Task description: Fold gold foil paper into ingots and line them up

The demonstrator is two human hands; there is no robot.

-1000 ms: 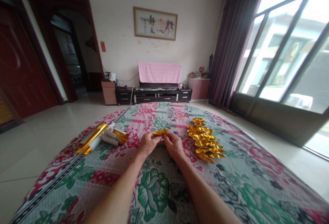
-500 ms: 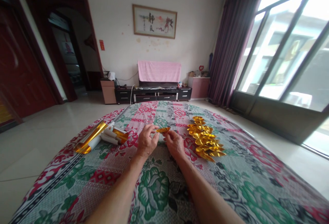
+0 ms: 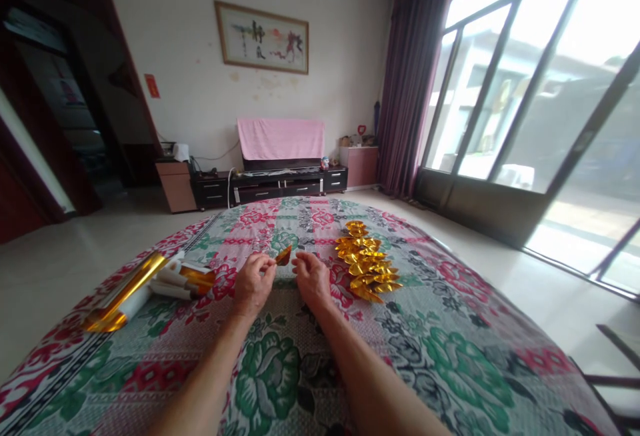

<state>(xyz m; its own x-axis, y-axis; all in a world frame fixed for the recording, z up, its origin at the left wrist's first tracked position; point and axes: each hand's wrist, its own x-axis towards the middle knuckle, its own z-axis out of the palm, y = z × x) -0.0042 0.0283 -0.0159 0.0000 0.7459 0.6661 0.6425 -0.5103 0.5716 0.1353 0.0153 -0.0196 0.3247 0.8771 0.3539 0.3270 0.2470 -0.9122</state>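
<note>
My left hand (image 3: pixel 254 283) pinches a small folded piece of gold foil paper (image 3: pixel 283 257) at its left end, above the cloth. The piece tilts, its pointed tip rising to the right. Just to the right is my right hand (image 3: pixel 313 279), its fingers curled together close to the foil but apart from it, with nothing visible in them. Beyond that hand, a cluster of folded gold foil pieces (image 3: pixel 370 264) lies in overlapping rows on the table.
A flowered cloth covers the round table (image 3: pixel 270 366). On its left side lie gold-and-white foil sheets (image 3: pixel 133 289), partly rolled, beside more curled sheets (image 3: pixel 175 279). A low black TV cabinet (image 3: pixel 270 189) stands past the far edge, and glass doors (image 3: pixel 500 103) are at the right.
My right hand has let go of the gold foil piece, which stays in my left hand and now tilts up to the right. The view has turned to the right.
</note>
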